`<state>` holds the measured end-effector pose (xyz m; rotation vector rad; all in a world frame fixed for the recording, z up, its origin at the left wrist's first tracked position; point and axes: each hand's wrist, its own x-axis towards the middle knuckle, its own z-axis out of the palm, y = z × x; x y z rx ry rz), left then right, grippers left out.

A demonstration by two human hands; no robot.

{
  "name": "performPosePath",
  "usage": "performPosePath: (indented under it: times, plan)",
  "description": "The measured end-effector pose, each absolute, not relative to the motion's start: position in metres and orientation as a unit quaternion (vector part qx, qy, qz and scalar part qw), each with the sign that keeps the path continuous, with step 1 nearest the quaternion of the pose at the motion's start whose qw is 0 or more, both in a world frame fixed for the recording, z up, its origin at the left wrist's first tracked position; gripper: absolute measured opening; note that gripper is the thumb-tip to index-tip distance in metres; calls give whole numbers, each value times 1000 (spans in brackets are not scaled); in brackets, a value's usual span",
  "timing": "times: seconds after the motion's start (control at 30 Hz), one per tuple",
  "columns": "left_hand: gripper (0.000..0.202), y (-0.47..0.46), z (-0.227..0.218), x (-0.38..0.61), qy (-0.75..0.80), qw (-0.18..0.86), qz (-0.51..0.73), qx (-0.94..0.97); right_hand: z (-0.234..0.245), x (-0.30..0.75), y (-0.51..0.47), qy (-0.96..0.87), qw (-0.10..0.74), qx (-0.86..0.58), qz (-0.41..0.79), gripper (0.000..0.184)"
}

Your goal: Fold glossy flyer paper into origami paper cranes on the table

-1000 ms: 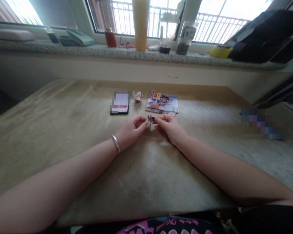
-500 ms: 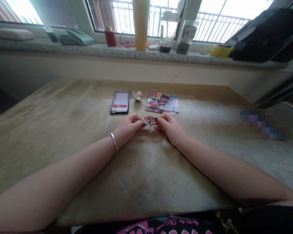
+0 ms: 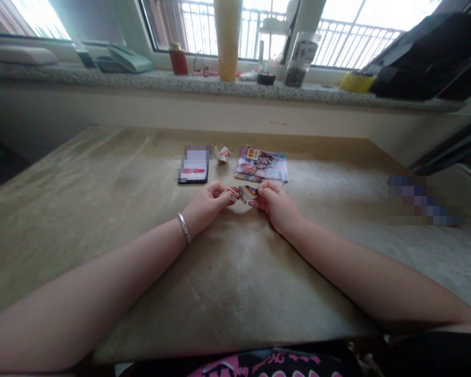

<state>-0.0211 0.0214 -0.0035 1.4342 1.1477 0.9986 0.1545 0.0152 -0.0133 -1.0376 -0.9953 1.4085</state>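
Between my two hands is a small piece of folded printed paper (image 3: 242,193), white with red, blue and orange print. My left hand (image 3: 214,201) pinches its left end between thumb and fingers; a silver bangle circles that wrist. The right end is pinched by my right hand (image 3: 273,203). The paper is held just above the table, narrow and creased at its middle. Just beyond my hands lies a stack of colourful printed leaflets (image 3: 261,165). A second folded paper piece (image 3: 223,154), white and red, sits to the left of that stack.
A phone (image 3: 194,165) with a blurred screen lies left of the folded piece on the table (image 3: 227,283). Far right is a blurred bluish object (image 3: 424,200). Behind, the stone windowsill (image 3: 204,86) carries a red bottle (image 3: 178,59), a tall yellow cylinder (image 3: 227,42) and clear containers.
The folded paper between my hands has turned and opened out slightly, showing more orange and blue on its right side. My right hand has shifted slightly to the right.
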Motion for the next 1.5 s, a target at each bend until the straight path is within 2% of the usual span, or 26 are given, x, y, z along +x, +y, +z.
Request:
performPosePath:
  times: [0.13, 0.33, 0.73, 0.9, 1.27, 1.5]
  plan:
    - [33, 22, -5, -20, 463, 519, 429, 577, -14, 155, 18, -381, 543, -440, 605, 25]
    - [28, 22, -4, -20, 489, 491, 407, 596, -16, 154, 18, -421, 538, -450, 575, 25]
    - [38, 21, -1, -18, 452, 523, 403, 600, -15, 148, 14, -527, 497, -472, 503, 28]
    - [37, 21, 1, -19, 430, 572, 440, 543, -13, 151, 14, -519, 483, -464, 531, 31]
    - [32, 23, 0, -21, 426, 607, 428, 516, -15, 153, 17, -564, 422, -462, 539, 34]
    - [35, 24, 1, -23, 438, 556, 340, 619, -16, 156, 18, -627, 383, -431, 524, 32]
